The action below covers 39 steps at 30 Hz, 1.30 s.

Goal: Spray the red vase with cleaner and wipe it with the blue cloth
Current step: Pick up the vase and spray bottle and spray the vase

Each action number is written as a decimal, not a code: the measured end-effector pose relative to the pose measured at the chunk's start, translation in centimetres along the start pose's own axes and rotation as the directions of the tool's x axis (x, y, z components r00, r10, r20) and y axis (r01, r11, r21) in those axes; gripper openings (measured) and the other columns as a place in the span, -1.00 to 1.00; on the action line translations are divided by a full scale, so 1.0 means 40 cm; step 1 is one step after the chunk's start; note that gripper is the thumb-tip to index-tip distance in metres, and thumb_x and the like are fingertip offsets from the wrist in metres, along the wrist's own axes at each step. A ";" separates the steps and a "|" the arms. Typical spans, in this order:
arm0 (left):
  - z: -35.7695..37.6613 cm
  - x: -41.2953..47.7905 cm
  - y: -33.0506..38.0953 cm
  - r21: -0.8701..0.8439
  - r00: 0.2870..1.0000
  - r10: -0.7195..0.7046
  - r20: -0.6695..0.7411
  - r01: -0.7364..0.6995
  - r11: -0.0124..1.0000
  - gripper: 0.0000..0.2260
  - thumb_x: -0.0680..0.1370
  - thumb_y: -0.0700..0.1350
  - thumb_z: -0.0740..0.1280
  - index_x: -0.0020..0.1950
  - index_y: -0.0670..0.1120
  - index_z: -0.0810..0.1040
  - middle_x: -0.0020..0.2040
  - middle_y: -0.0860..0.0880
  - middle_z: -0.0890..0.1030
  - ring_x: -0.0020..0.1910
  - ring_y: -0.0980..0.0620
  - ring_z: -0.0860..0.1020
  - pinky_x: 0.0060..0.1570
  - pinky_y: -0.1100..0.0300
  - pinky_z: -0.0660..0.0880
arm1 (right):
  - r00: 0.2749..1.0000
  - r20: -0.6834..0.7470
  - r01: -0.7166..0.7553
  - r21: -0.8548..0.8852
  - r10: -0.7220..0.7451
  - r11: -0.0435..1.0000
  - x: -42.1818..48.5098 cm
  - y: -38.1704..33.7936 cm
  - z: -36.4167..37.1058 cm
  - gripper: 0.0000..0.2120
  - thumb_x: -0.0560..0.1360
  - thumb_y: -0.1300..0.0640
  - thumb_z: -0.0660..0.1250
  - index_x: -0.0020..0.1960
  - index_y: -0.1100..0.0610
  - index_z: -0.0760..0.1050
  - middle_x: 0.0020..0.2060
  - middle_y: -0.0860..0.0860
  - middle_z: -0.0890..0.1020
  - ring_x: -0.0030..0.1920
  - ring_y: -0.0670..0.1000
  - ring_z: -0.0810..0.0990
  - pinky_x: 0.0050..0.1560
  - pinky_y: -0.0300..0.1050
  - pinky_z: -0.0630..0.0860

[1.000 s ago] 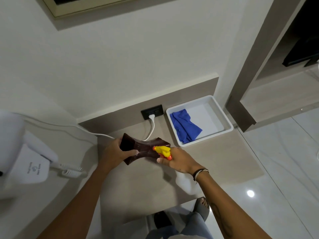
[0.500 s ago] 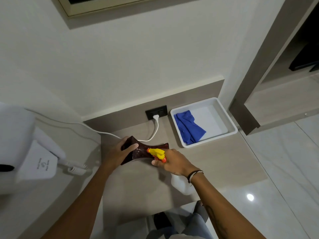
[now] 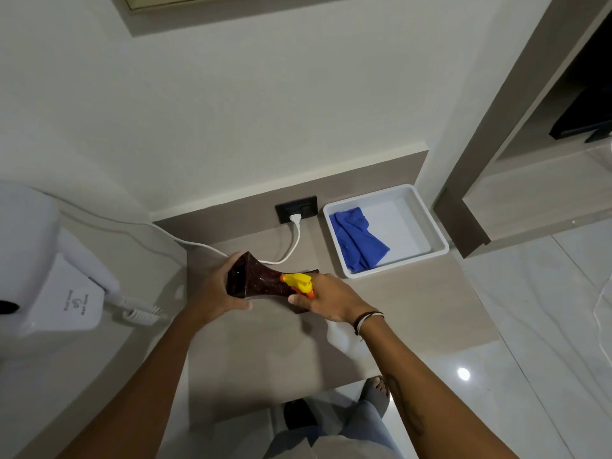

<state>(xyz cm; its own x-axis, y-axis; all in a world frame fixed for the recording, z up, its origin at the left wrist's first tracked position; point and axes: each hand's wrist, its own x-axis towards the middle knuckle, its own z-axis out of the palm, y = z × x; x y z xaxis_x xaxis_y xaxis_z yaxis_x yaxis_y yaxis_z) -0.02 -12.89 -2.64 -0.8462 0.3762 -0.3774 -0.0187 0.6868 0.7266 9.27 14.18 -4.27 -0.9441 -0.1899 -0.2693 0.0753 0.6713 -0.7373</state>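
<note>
A dark red vase [image 3: 261, 282] lies tilted on its side above the beige counter [image 3: 258, 346], its flared end gripped by my left hand [image 3: 215, 293]. My right hand [image 3: 326, 299] is closed on a spray bottle with a yellow and orange head [image 3: 299, 282], whose nozzle points at the vase's narrow middle from very close. The bottle's white body [image 3: 341, 336] shows below my wrist. The blue cloth [image 3: 356, 241] lies crumpled in the left half of a white tray [image 3: 430, 226] at the counter's back right.
A white cord [image 3: 291, 250] runs from a black wall socket [image 3: 297, 208] along the counter behind the vase. A white wall-mounted hair dryer [image 3: 63, 283] with a coiled cable sits at the left. The glossy tiled floor [image 3: 530, 326] lies to the right.
My left hand has turned the vase a little, so its flared end faces me more. The spray head stays pressed close to the vase. The view has shifted slightly.
</note>
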 end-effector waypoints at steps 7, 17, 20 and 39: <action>0.004 -0.002 -0.006 0.184 0.991 0.108 -0.080 -0.092 0.979 -0.03 0.17 -0.10 0.72 0.55 -0.03 0.44 0.40 0.00 0.55 0.40 -0.11 0.51 0.39 -0.12 0.49 | 0.985 0.043 -0.163 -0.054 0.165 0.985 -0.038 0.077 0.003 -0.56 0.63 -0.26 0.34 0.31 0.06 0.55 0.13 0.11 0.73 0.07 0.16 0.70 0.15 0.14 0.65; 0.039 0.004 0.063 0.023 0.974 -0.148 -0.174 0.154 0.988 -0.47 0.21 0.40 0.53 -0.02 0.06 0.67 -0.13 0.02 0.76 -0.14 0.05 0.74 -0.13 0.12 0.67 | 0.997 -0.058 -0.036 0.136 0.045 0.990 -0.065 0.074 -0.005 -0.73 0.64 -0.26 0.34 0.20 -0.12 0.56 -0.11 -0.10 0.64 -0.09 0.01 0.63 0.04 0.11 0.62; 0.034 0.016 0.061 -0.037 0.948 -0.266 -0.175 0.264 0.964 -0.38 0.20 0.47 0.49 -0.02 0.01 0.69 -0.14 -0.04 0.76 -0.15 -0.03 0.75 -0.10 0.02 0.72 | 0.999 -0.049 0.016 0.130 -0.010 0.991 -0.072 0.048 0.002 -0.75 0.63 -0.28 0.32 0.30 -0.33 0.52 -0.10 -0.19 0.64 -0.09 -0.05 0.62 -0.02 -0.03 0.58; 0.000 -0.010 0.048 0.105 0.988 -0.102 0.114 0.090 0.990 0.15 0.23 -0.05 0.75 0.71 0.07 0.21 0.62 -0.09 0.32 0.56 -0.14 0.38 0.52 -0.22 0.40 | 0.978 0.013 -0.208 -0.034 0.209 0.977 -0.078 0.085 0.005 -0.58 0.63 -0.21 0.35 0.36 0.03 0.56 0.15 0.12 0.72 0.11 0.21 0.69 0.14 0.13 0.63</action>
<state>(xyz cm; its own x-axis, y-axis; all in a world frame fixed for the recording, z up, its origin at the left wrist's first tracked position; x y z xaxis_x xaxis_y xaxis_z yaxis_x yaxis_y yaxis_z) 0.28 -11.72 -1.10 -0.7738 0.3724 -0.5124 -0.0387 0.7796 0.6251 12.54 16.92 -6.05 -0.9033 -0.0547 -0.4254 0.2593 0.7204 -0.6433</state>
